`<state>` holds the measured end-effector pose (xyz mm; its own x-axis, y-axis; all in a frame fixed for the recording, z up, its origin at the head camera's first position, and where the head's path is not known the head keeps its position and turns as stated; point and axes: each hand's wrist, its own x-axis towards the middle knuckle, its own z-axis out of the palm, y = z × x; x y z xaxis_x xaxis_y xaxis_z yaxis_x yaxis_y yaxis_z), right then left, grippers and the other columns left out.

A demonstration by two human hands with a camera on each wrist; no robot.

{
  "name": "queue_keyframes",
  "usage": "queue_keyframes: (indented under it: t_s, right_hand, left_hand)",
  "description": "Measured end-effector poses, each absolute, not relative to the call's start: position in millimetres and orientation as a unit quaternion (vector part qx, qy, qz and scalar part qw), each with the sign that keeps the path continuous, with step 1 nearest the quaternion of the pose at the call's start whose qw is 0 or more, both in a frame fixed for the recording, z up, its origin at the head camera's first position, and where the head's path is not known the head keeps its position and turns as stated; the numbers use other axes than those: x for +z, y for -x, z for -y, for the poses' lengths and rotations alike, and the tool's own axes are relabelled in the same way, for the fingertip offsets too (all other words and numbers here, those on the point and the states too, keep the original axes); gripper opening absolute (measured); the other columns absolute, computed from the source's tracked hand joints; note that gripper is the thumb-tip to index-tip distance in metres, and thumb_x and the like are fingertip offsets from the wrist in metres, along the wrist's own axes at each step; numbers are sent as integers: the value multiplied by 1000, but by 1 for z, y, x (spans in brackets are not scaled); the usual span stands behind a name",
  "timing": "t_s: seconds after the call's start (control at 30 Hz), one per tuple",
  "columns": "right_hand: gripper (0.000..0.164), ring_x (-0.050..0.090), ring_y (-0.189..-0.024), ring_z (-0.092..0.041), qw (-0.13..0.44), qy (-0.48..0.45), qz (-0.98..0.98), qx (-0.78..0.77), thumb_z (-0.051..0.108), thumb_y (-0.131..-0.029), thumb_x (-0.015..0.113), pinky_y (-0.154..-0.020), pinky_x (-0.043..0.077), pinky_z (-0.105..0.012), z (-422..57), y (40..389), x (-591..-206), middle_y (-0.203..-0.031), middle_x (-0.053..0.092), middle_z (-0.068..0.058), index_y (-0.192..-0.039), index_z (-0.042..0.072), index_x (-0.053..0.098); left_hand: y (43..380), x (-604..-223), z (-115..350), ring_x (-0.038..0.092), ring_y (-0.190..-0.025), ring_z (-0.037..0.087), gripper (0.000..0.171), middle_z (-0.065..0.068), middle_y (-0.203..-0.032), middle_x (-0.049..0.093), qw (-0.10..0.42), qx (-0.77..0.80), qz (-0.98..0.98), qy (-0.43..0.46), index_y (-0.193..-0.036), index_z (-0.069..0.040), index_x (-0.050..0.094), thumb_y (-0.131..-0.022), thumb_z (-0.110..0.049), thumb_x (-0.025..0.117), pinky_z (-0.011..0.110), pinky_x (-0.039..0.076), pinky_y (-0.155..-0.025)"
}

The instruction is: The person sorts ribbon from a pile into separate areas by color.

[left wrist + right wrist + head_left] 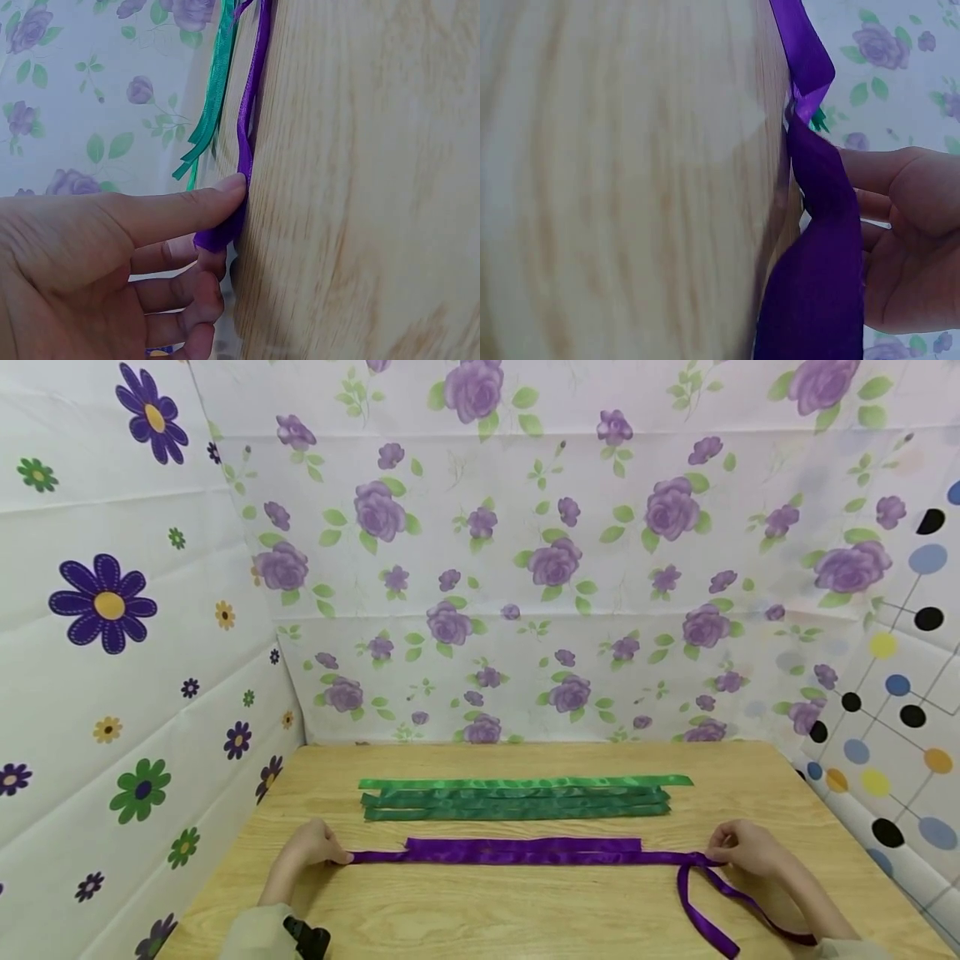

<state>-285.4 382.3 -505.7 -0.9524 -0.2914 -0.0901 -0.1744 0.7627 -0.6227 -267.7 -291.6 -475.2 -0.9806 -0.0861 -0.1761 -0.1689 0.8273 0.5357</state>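
Note:
A long purple ribbon runs straight across the wooden table between both hands. My left hand pinches its left end between thumb and forefinger; in the left wrist view the tip of the ribbon pokes out below the thumb. On the other side my right hand grips the ribbon by its fingertips, and the slack falls in a loose loop toward the front right. Seen from the right wrist, the ribbon hides those fingertips. Just behind the stretched part lies a shorter purple strip, its edge alongside it.
Farther back, several green ribbon strips lie side by side, the rearmost a brighter green. The wooden table is bounded by a rose-patterned cloth behind, a daisy-patterned cloth at left and a dotted cloth at right.

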Motion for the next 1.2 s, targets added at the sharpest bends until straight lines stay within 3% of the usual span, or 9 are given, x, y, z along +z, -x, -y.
queue_keyframes:
  t_s: [0.27, 0.47, 0.57, 0.67, 0.83, 1.03, 1.2]
  right_hand:
    - [14, 51, -63, -7, 66, 95, -950, -291, 19, -86, 72, -56, 39, -23, -387, 285, -502, -71, 64, 0, -81, 8, 65]
    - [16, 53, -66, -10, 39, 83, -959, -269, 23, -86, 72, -56, 41, -24, -385, 283, -492, -74, 65, 0, -83, 9, 66]
    - [17, 55, -69, -11, 27, 86, -958, -273, 24, -87, 70, -57, 42, -25, -382, 281, -486, -76, 65, -1, -84, 9, 65]
    - [16, 57, -69, -11, 22, 93, -955, -280, 23, -89, 69, -57, 44, -25, -380, 280, -481, -79, 66, -2, -87, 8, 65]
    - [13, 60, -72, -9, 18, 109, -953, -281, 21, -92, 65, -60, 47, -25, -375, 278, -478, -85, 69, -3, -92, 7, 66]
    - [16, 62, -74, -7, 18, 167, -941, -293, 18, -95, 62, -62, 48, -23, -368, 274, -474, -87, 69, -4, -98, 3, 65]
    - [14, 58, -72, -1, 11, 185, -944, -273, 16, -94, 62, -61, 48, -22, -361, 268, -468, -87, 68, -3, -100, 3, 64]
  left_hand:
    - [265, -465, 290, 46, -58, 13, 19, 1, -60, 56, 64, 296, -951, 61, -66, -2, 64, -74, -8, 81, 26, 37, -53]
    - [263, -465, 288, 49, -58, 14, 17, 4, -64, 60, 57, 297, -951, 61, -71, -1, 65, -77, -8, 79, 27, 39, -54]
    - [260, -463, 285, 45, -53, 13, 23, 2, -57, 55, 47, 286, -955, 71, -66, -4, 59, -81, -11, 75, 26, 36, -51]
    - [257, -460, 279, 34, -46, 9, 39, -3, -48, 40, 40, 271, -958, 85, -56, -12, 45, -87, -16, 68, 23, 29, -46]
    - [252, -457, 268, 23, -45, 6, 49, -7, -48, 25, 19, 241, -967, 83, -53, -18, 32, -93, -19, 61, 20, 21, -43]
    - [248, -454, 251, 26, -47, 8, 42, -5, -51, 29, 1, 228, -972, 65, -57, -15, 37, -93, -17, 59, 21, 22, -44]
    - [241, -450, 238, 35, -51, 11, 27, -2, -57, 41, -3, 229, -972, 46, -69, -8, 51, -93, -16, 59, 24, 28, -47]
